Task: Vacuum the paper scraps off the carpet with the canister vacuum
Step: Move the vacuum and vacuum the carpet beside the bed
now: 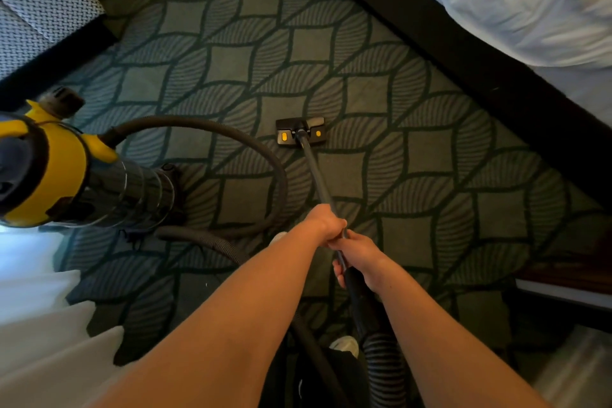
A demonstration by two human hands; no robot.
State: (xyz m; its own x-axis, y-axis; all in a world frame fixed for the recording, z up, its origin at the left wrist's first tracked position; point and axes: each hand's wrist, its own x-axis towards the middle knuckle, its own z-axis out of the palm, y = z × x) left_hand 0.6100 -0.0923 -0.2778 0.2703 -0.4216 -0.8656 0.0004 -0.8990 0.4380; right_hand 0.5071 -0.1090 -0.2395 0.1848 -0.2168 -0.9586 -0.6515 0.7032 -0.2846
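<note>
- Head view: left hand [326, 223] grips the black wand [315, 172], with the fingers curled closed around it.
- Right hand [359, 260] holds just behind the left one, touching it, where the wand meets the thicker handle. Its fingers are wrapped around the tube.
- Floor head [300, 131], black with two yellow buttons, lies flat on the green patterned carpet [430, 175], well in front of both hands.
- Canister [49, 172], yellow and clear, is at the left. Its ribbed hose [198, 122] makes a wide loop on the carpet between the canister and the wand.
- One tiny pale speck [206, 284] lies on the carpet beside the left forearm; I cannot tell if it is paper.
- Bed [513, 0] with white sheets is at the upper right, and a patterned seat [36, 0] at the upper left.
</note>
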